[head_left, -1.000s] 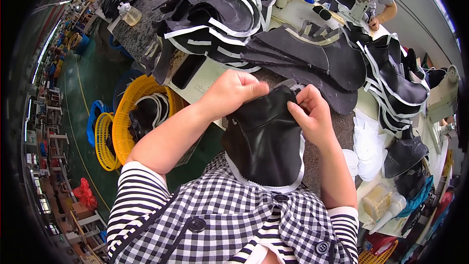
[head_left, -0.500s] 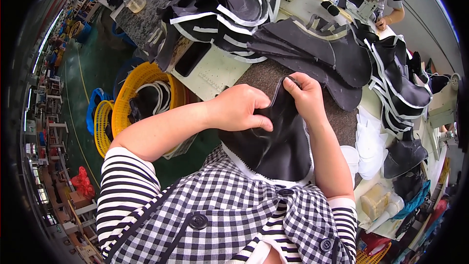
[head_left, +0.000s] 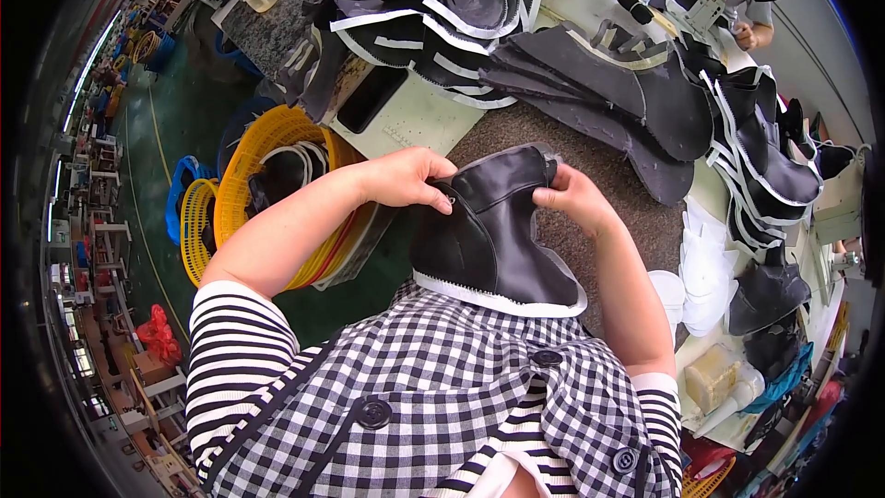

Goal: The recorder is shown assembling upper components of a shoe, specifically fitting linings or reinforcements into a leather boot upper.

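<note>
A black leather-like boot upper (head_left: 507, 231) with a white zigzag-stitched strip along its lower edge stands spread before my chest, its seams facing me. My left hand (head_left: 406, 179) pinches its upper left edge between thumb and fingers. On the other side my right hand (head_left: 579, 200) grips the upper right edge, thumb in front and fingers partly hidden behind the piece. Beyond it on the bench lies a fanned pile of dark grey cut pieces (head_left: 599, 101). A stack of black uppers with white edging (head_left: 406, 37) sits farther back, left of that pile.
A black phone (head_left: 371, 101) lies on the pale bench panel. Yellow baskets (head_left: 230, 194) stand at left, one holding black pieces. White cut pieces (head_left: 705, 267) and a glue container (head_left: 712, 378) are at right. At the far right, a co-worker's hand (head_left: 754, 35) is near a sewing machine.
The upper has been unfolded and turned, so its seamed face shows. My hands have moved apart, the left outward to the left edge and the right lower on the right edge.
</note>
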The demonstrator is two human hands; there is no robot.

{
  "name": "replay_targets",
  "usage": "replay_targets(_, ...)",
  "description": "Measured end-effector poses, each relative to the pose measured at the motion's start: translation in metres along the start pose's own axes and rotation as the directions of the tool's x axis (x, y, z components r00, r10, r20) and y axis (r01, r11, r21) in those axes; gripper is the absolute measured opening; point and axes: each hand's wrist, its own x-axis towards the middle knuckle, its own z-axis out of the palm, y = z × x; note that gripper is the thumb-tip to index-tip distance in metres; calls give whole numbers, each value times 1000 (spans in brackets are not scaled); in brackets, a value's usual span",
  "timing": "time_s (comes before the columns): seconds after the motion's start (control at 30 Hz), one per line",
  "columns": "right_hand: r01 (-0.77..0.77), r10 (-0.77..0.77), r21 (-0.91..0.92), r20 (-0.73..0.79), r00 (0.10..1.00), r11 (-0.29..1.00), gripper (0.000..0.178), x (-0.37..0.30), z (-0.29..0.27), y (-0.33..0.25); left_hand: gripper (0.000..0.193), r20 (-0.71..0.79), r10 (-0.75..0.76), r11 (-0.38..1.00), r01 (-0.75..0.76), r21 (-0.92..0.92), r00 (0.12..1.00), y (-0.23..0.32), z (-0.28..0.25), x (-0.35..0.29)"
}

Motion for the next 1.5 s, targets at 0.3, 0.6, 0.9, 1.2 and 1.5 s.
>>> replay_targets(0.3, 36, -55, -136, -138, 989, 990, 32, -16, -21, -15, 21, 7, -40, 942, 35, 333, 999, 24, 3, 6)
replay_targets(0.6, 94, -117, -207, -102, 988, 974, 26, -9, -28, 5, 19, -121, -68, 997, 71, 26, 990, 30, 22, 49)
replay_targets(0.9, 84, -83, 6, -116, 990, 996, 28, -17, -33, 4, 17, -306, 190, 965, -234, -115, 933, 34, 46, 66)
replay_targets(1.2, 275, -329, -248, -213, 920, 929, 27, -4, -20, -10, 17, -324, 127, 985, -159, -72, 937, 28, 45, 87)
replay_targets(1.5, 169, -212, -141, -399, 892, 975, 15, 19, -13, -3, 40, -272, 224, 903, -95, 418, 936, 41, 48, 77)
